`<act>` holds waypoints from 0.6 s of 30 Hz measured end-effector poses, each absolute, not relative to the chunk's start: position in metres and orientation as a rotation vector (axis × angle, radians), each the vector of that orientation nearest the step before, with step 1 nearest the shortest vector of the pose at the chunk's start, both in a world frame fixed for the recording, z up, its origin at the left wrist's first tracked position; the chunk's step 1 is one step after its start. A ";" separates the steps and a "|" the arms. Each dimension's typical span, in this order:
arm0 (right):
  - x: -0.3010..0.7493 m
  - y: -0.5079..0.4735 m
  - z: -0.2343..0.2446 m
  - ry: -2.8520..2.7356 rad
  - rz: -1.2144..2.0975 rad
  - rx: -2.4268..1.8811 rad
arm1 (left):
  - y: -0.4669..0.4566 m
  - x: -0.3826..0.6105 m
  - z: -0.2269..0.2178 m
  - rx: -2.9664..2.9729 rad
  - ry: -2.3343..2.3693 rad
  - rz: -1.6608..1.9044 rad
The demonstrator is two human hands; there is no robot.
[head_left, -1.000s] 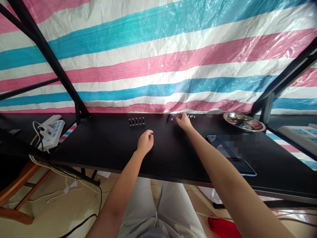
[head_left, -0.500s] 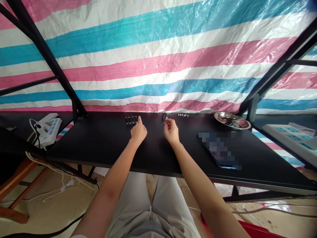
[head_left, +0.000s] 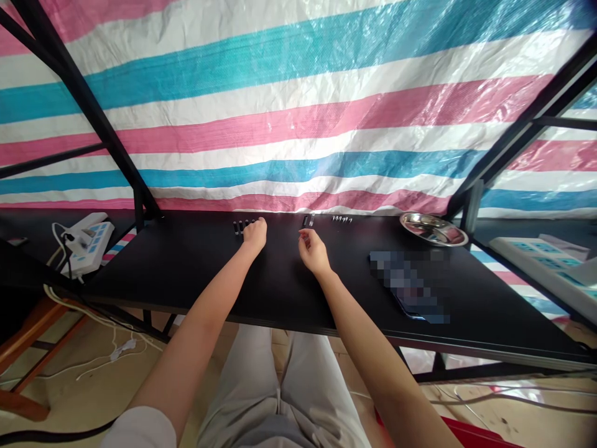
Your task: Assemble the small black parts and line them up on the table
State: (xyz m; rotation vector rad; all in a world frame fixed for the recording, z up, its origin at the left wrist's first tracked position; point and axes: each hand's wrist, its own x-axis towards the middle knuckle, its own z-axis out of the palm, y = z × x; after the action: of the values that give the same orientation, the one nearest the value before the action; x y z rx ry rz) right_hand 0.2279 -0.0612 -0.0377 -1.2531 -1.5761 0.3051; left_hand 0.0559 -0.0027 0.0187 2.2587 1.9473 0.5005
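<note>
Black flat tabletop (head_left: 163, 261), two bare hands apart over it.
Left hand (head_left: 255, 234) curls at small black-and-silver cylinders (head_left: 241, 228), more at its ten o'clock; right hand (head_left: 313, 250), fingers curled, sits at its three. Neither grip can be told. From the right: small dark piece (head_left: 305, 220) at twelve, slim silver pieces (head_left: 342, 218) at one, round shiny metal dish (head_left: 433, 230) at three.

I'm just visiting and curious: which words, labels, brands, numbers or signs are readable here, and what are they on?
None can be read.
Small black cylinders in the row: too small to tell whether they bear print.
Small silvery pieces: too small to tell.
Dark flat device: mostly hidden by pixelation; nothing readable.
White power strip: too small to make out any marking.
Striped sheet: no lettering visible.
</note>
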 end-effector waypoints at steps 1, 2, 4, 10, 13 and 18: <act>0.228 -0.061 -0.038 -1.580 0.309 -1.244 | -0.003 0.055 0.018 2.307 1.940 0.512; 0.228 -0.061 -0.038 -1.583 0.313 -1.237 | -0.004 0.055 0.017 2.348 1.935 0.533; 0.227 -0.061 -0.038 -1.581 0.319 -1.227 | -0.008 0.056 0.014 2.365 1.862 0.668; 0.225 -0.064 -0.031 -1.438 0.359 -1.331 | -0.033 0.068 -0.005 1.883 1.238 1.176; 0.224 -0.067 -0.026 -1.371 0.457 -1.393 | -0.046 0.074 -0.015 1.667 1.059 1.241; 0.217 -0.073 -0.022 -1.437 0.631 -1.304 | -0.061 0.075 -0.020 1.565 0.970 1.226</act>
State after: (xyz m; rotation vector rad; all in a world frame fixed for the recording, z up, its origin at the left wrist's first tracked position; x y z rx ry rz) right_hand 0.2174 -0.0728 -0.0219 -1.3041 -1.4371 0.6313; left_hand 0.0749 -0.0610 -0.0198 1.5651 0.9697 1.2259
